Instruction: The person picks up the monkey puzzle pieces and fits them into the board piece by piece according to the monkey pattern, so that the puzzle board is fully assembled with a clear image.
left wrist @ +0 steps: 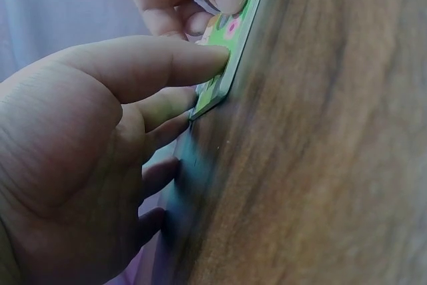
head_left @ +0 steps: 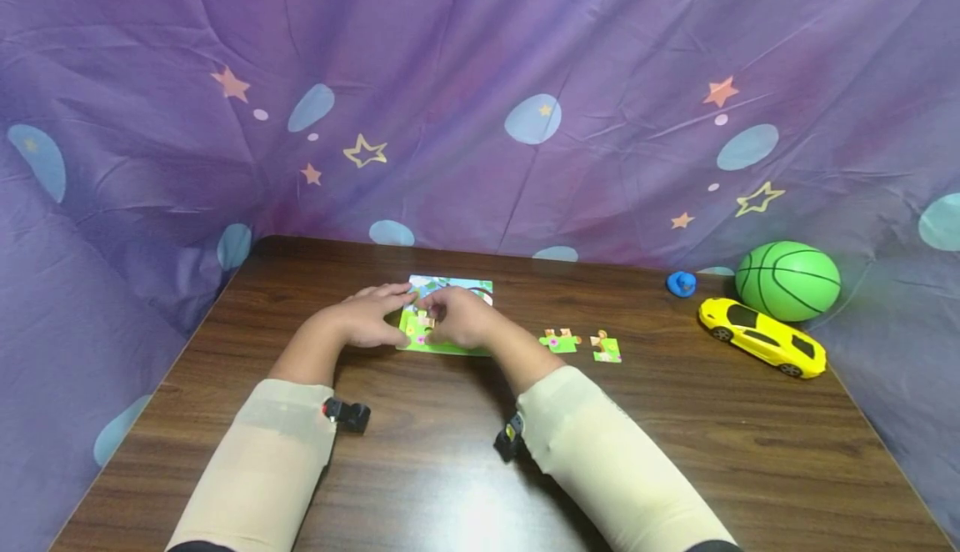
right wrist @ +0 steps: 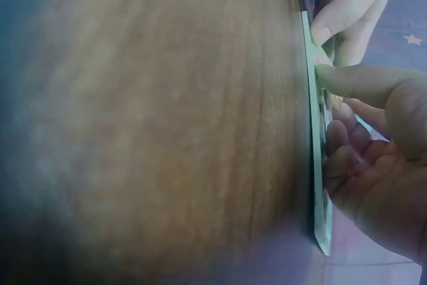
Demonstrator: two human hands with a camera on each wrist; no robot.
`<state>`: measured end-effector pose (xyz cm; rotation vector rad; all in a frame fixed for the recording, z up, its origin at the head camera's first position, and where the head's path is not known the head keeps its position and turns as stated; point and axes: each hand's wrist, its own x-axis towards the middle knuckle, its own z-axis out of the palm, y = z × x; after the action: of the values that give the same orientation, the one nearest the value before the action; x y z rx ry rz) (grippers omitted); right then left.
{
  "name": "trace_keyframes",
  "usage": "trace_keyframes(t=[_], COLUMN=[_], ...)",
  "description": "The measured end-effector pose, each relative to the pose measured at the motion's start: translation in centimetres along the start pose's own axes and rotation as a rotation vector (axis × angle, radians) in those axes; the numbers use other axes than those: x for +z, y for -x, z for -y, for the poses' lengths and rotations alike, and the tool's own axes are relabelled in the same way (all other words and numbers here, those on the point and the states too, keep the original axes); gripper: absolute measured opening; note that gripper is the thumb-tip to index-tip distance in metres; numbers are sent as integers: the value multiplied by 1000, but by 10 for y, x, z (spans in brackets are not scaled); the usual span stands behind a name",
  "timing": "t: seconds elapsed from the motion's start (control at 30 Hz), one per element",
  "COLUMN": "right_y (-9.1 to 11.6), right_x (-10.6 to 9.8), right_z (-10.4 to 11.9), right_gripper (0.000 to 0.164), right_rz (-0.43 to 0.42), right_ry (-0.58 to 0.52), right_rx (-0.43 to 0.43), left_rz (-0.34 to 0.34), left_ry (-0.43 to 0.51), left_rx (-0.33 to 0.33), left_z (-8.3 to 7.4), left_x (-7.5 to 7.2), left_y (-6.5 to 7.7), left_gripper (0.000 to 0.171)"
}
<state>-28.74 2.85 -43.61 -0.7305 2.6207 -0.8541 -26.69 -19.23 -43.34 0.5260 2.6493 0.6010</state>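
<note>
A colourful jigsaw puzzle board (head_left: pixel 453 349) lies flat on the table, with blue at its far side and green at its near side. My left hand (head_left: pixel 367 317) is at the board's left edge, fingers extended. In the left wrist view its thumb (left wrist: pixel 193 65) rests on top of the board near a corner. My right hand (head_left: pixel 463 318) reaches over the board and covers much of its middle. Its curled thumb and fingers pinch a green puzzle piece (head_left: pixel 417 321) at the board's left part. In the right wrist view the right thumb (right wrist: pixel 353 81) touches the board's near side.
Two loose puzzle pieces, one with a pink flower (head_left: pixel 559 342) and another green one (head_left: pixel 607 348), lie right of the board. Farther right are a blue rubber duck (head_left: pixel 682 284), a green ball (head_left: pixel 787 281) and a yellow toy car (head_left: pixel 761 338). A purple curtain (head_left: pixel 450 185) stands behind the table.
</note>
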Motion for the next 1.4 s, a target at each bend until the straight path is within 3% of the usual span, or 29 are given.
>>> trace_keyframes(t=[0.3,0.67,1.4], right_y=[0,1,-1], right_x=[1,-2,-5], right_z=[0,2,4], right_gripper=[53,42,54], right_rz=[3,70,108], right_ry=[28,14,80], right_rx=[33,21,7], left_rz=[0,-2,-1], left_ry=[0,1,0], left_rx=[4,15,11], left_z=[2,0,0], left_x=[1,-1,-1], left_y=[-3,1,-2], left_gripper=[80,78,79])
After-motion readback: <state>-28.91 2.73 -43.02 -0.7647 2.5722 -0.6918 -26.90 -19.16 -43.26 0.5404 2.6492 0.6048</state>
